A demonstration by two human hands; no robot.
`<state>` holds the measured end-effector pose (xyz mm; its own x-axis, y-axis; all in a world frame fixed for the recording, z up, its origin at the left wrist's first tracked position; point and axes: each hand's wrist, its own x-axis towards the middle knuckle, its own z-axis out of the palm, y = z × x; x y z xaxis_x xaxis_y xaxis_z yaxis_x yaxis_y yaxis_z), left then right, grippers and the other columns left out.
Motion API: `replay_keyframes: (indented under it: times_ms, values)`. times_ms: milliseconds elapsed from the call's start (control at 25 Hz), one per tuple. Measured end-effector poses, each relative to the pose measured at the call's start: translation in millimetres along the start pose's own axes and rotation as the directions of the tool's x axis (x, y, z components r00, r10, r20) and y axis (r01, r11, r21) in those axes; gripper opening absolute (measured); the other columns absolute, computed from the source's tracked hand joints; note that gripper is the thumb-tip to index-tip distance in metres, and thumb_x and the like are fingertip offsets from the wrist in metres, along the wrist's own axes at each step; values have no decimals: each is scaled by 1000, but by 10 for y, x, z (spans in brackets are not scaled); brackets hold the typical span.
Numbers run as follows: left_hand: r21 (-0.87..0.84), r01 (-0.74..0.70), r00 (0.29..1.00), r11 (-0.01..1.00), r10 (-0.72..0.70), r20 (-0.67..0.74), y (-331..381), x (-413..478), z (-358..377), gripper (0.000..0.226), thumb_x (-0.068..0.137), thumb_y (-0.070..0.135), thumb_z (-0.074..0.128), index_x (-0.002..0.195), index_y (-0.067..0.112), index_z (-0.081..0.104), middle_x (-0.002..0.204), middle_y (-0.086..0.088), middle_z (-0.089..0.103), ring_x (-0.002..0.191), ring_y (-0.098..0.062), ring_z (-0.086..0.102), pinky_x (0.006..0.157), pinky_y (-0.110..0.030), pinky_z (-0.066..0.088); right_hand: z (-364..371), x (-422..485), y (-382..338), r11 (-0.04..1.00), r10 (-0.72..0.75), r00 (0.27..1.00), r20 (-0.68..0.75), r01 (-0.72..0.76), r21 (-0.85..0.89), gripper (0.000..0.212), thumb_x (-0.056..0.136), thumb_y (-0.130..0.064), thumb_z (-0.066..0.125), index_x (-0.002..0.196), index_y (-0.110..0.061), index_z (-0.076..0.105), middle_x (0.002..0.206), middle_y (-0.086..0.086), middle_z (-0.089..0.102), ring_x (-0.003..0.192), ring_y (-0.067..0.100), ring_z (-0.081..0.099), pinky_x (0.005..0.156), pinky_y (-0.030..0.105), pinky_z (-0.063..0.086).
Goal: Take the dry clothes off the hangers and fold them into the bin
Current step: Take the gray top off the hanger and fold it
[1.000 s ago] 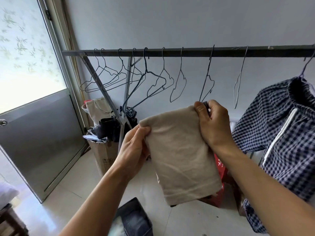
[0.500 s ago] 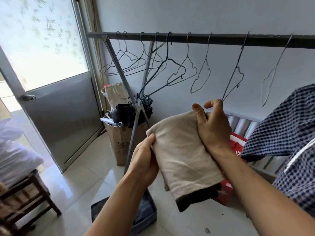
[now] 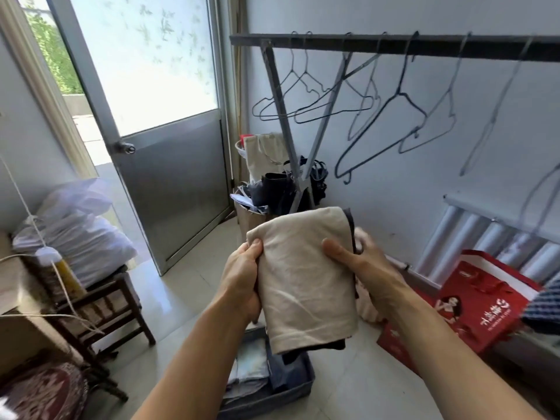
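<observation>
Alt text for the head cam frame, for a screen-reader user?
A left hand and a right hand grip a folded beige cloth above a dark bin on the floor. Behind, empty wire hangers hang from a rail; a door stands open at left.

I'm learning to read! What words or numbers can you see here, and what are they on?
White writing on the red bag: upside down and blurry, too hard to read.
No words show on the beige cloth, the hangers or the door.
</observation>
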<state>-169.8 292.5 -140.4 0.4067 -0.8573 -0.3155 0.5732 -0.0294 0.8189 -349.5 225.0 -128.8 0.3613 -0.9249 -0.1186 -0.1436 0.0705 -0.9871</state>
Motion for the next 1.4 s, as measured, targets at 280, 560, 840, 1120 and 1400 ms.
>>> replay_keyframes:
  times_ms: [280, 560, 840, 1120, 1400]
  values:
    - [10, 50, 997, 999, -49, -59, 364, 600, -641, 24, 104, 21, 44, 108, 7, 63, 90, -11, 71, 75, -20, 71, 63, -34, 59, 758, 555, 145, 962, 96, 989, 108, -120, 244, 37, 77, -24, 73, 108, -5, 69, 103, 14, 74, 88, 29, 69, 82, 47, 52]
    - [252, 102, 991, 962, -75, -115, 665, 1001, -1242, 62, 86, 73, 43, 96, 17, 69, 77, 1, 73, 67, -12, 67, 59, -28, 53, 1505, 1074, 119, 968, -74, 997, -11, 75, 241, 16, 91, -12, 63, 105, -17, 69, 102, 0, 75, 95, 16, 70, 81, 33, 56]
    - [573, -151, 841, 805, 409, -353, 570, 1373, -1500, 82, 49, 84, 70, 100, 21, 61, 90, 7, 69, 85, -12, 68, 71, -26, 52, 2171, 1553, 282, 908, 122, 988, 96, -150, 391, 19, 96, -15, 55, 108, -10, 68, 104, 11, 74, 95, 25, 71, 81, 39, 57]
    - [777, -36, 597, 629, 637, -488, 207, 2145, -1903, 71, 61, 67, 78, 99, 14, 52, 91, -1, 66, 90, -31, 66, 72, -38, 51, 3033, 2200, 980, 997, 23, 993, -118, -31, -66, 46, 87, -53, 62, 107, -14, 49, 103, -3, 63, 96, 15, 61, 85, 34, 49]
    - [547, 139, 574, 826, 383, -724, -1073, 2962, -2593, 58, 79, 66, 60, 81, 10, 48, 67, 3, 53, 69, -26, 55, 60, -34, 38, 3150, 2746, 2469, 955, -98, 971, -218, 30, -294, 28, 99, -34, 48, 95, -7, 47, 78, -5, 55, 75, 22, 54, 64, 34, 39]
